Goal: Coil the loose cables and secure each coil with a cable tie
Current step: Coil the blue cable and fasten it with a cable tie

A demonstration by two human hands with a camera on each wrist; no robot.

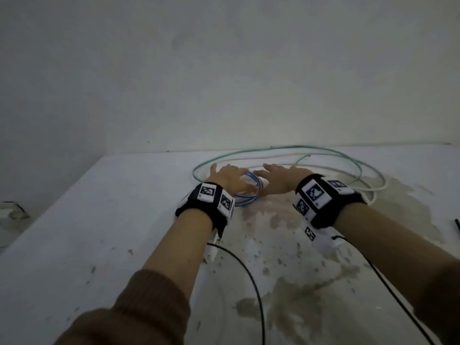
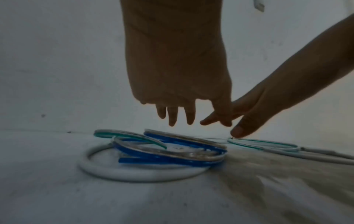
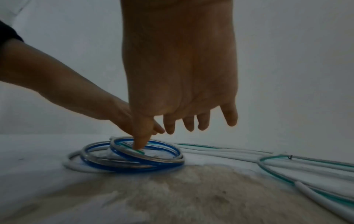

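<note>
A blue cable coil [image 1: 249,192] lies on the white table [image 1: 99,232], resting on a ring of white cable [image 2: 134,174]. My left hand [image 1: 227,176] hovers over its left side, fingers [image 2: 188,116] straight and holding nothing. Just right of the coil, my right hand [image 1: 278,178] is spread open. Its thumb [image 3: 138,141] points down into the blue coil [image 3: 134,162], close to a green cable end [image 3: 140,151]; contact is unclear. A long green cable [image 1: 311,149] and a white cable [image 1: 373,185] loop loosely behind and to the right.
A wall stands just behind the table's far edge. The surface in front of the coil is stained brown [image 1: 286,282]. A thin black item [image 1: 456,227] shows at the right edge. Black wrist-camera cords [image 1: 249,282] trail toward me.
</note>
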